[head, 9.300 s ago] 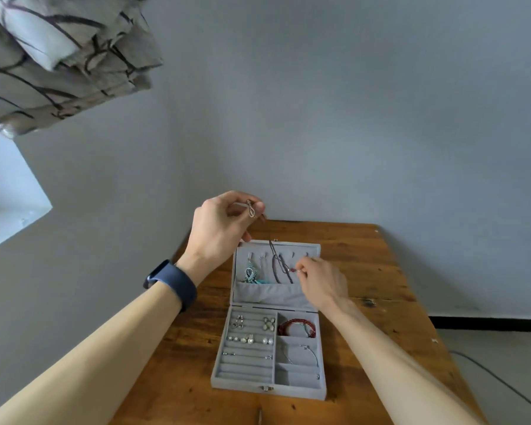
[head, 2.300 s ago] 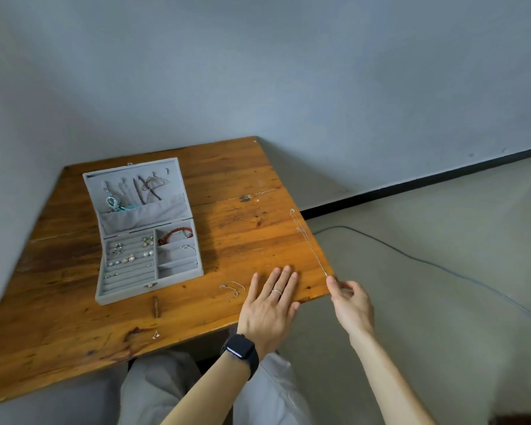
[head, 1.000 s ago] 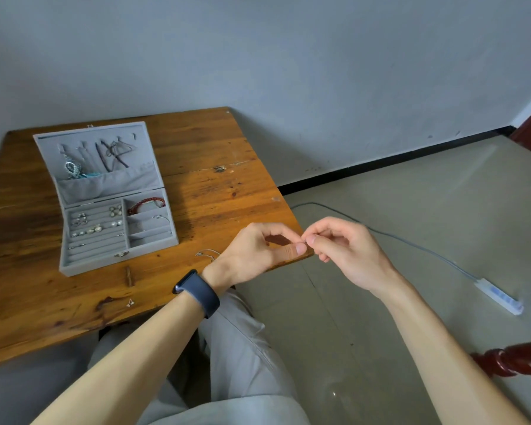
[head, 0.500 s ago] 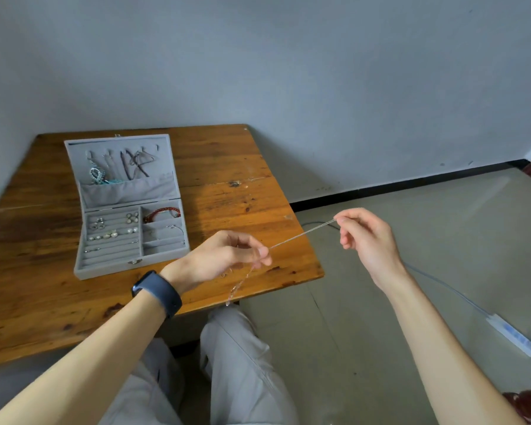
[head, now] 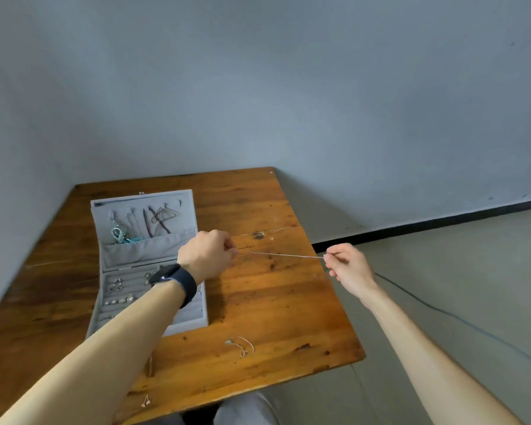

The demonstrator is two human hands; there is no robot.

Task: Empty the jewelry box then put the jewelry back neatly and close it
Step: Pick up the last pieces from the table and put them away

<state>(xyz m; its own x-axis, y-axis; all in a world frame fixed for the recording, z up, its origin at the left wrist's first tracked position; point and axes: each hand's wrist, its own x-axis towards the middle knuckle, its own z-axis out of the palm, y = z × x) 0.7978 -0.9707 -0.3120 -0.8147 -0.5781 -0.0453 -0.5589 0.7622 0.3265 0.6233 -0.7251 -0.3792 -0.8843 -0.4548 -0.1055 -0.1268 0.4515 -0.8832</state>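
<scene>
**While the Box Lay Open, Two Hands Held a Chain Taut**

As seen from the head camera, both hands were raised over the wooden table (head: 273,302) with a thin silver chain (head: 285,255) stretched almost level between them. The left hand (head: 206,256), a dark watch (head: 178,279) on its wrist, had its fingers curled and pinched one end of the chain. The right hand (head: 348,268) pinched the other end between thumb and fingertips, out past the table's right edge.

The grey jewelry box (head: 184,328) sat on the left half of the table, partly behind the left forearm, with its lid (head: 141,210) swung back and leaning upright. Inside the lid, dark cords (head: 158,219) hung crossed from the hooks, and a silver-and-teal pendant (head: 118,234) dangled into the fabric pocket (head: 147,250) along the lid's lower part. In the base, the ridged left section held rows of small earrings (head: 117,301). The compartments on the right side were mostly hidden by the wrist, so their contents could not be told.

Outside the box, a fine loose necklace (head: 241,345) lay curled on the wood near the front edge, well apart from the box. A tiny pale trinket (head: 145,400) lay at the very front edge, too small to identify. A thin cable (head: 442,311) ran across the floor on the right.
</scene>
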